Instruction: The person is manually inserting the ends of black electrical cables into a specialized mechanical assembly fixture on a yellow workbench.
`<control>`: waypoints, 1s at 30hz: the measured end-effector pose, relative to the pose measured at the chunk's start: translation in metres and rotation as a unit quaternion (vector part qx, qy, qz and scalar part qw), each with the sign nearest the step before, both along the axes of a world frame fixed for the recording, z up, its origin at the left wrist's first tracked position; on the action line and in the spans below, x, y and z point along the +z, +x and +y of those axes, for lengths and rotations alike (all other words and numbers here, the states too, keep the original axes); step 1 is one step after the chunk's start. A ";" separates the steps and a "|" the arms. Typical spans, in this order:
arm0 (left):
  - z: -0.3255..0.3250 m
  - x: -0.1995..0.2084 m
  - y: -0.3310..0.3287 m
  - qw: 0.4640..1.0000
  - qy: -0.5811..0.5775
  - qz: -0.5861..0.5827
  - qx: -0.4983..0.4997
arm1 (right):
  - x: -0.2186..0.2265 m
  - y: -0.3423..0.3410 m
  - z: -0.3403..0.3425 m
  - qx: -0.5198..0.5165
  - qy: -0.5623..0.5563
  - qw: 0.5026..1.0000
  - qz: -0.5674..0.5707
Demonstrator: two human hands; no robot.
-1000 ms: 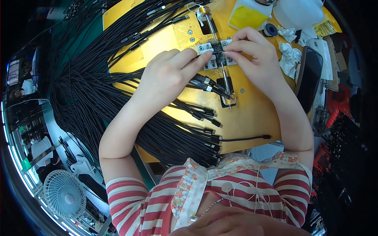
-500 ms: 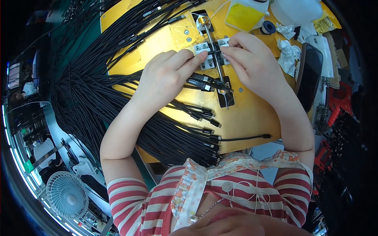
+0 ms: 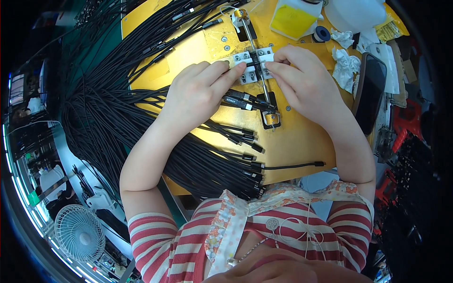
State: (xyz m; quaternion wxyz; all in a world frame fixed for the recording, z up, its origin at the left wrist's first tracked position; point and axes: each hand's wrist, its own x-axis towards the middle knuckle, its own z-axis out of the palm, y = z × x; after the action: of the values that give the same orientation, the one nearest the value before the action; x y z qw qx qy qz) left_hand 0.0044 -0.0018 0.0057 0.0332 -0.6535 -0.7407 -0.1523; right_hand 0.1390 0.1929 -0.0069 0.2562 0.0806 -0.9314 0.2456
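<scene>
A small metal fixture with white blocks (image 3: 247, 77) is bolted to the gold work plate, and a thin metal rod (image 3: 248, 35) with orange end pieces crosses it. My left hand (image 3: 200, 92) pinches a short black cable end (image 3: 250, 64) at the middle of the fixture. Opposite, my right hand (image 3: 302, 78) has thumb and forefinger pressed together at the right-hand white block; what lies between them is hidden. Below the left fingers, several black cable connectors (image 3: 240, 101) point toward the rod.
Large bundles of black cables (image 3: 101, 113) spread from the left across the gold plate (image 3: 302, 141). A single cable (image 3: 295, 166) lies near its front edge. At right are a phone (image 3: 370, 92), crumpled tissue (image 3: 346, 63), a small spool (image 3: 322, 33) and a yellow-labelled bottle (image 3: 292, 20).
The rod's orange end pieces have shifted, and the lower one now shows plainly. My right fingers have moved slightly down along the white block. The left hand has hardly moved.
</scene>
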 end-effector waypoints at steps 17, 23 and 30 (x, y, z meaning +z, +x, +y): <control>-0.017 0.034 -0.017 0.989 0.112 0.009 -0.091 | 0.014 -0.002 -0.019 0.142 -0.145 0.979 0.035; -0.020 0.057 -0.006 0.990 0.086 -0.108 -0.012 | 0.026 0.014 -0.038 0.268 -0.044 0.957 -0.100; -0.016 0.030 0.010 0.985 0.074 -0.145 -0.064 | 0.020 0.002 -0.023 0.125 -0.117 0.985 -0.011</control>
State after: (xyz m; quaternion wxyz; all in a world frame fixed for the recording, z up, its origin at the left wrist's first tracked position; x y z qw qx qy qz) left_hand 0.0145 -0.0183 0.0354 -0.0360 -0.6664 -0.6811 -0.3011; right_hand 0.1413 0.1697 0.0132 0.2209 0.1631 -0.8815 0.3841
